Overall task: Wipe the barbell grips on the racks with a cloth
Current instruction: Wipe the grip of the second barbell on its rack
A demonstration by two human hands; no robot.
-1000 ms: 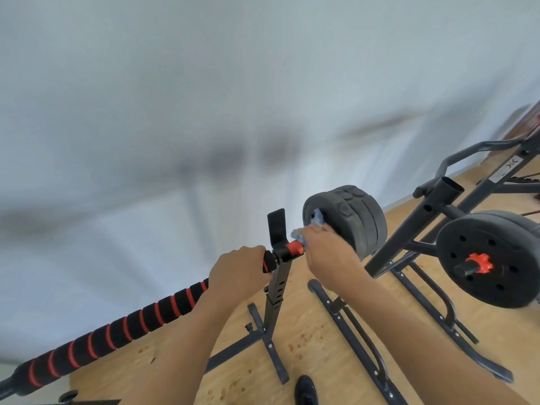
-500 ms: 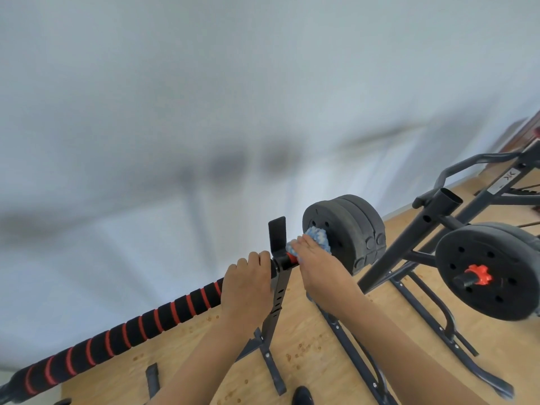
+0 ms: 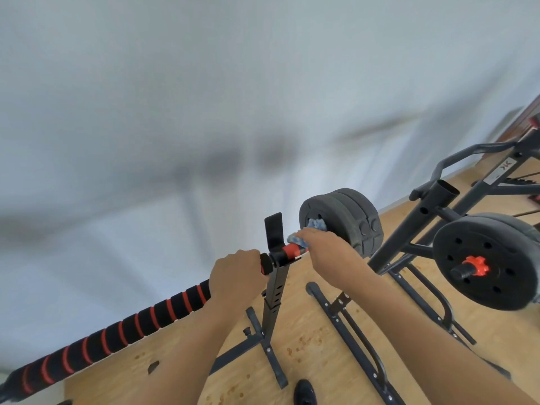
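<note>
The barbell [image 3: 152,314] runs from the lower left corner up to the rack [image 3: 273,293], its long black-and-red foam grip on the near side and a pair of weight plates [image 3: 350,217] on the far end. The step in hand appears to be wiping the short stretch between the rack and the plates.

To do it well, the bar must not roll or slide in its support. The left hand [image 3: 235,276] serves that purpose, its fingers curled fully round the end of the foam grip just beside the rack. The right hand [image 3: 324,254] lies over the bar close against the inner plate, fingers bent down onto a bunched blue cloth [image 3: 317,225] that shows at the fingertips and towards the plate. How far the cloth wraps under the bar is hidden by the hand, so I cannot tell whether the underside is covered. A full wrap and a twist along the red sleeve [image 3: 290,250] would clean all round. Short strokes suit the narrow gap. The long foam grip looks like the larger share of the job.

There are no true containers here. The nearest thing is the rack's cradle [image 3: 273,232], a black hook in which the bar sits. On the second rack [image 3: 409,229] at right, an open tube [image 3: 445,190] shows a dark mouth with nothing visible inside.
</note>
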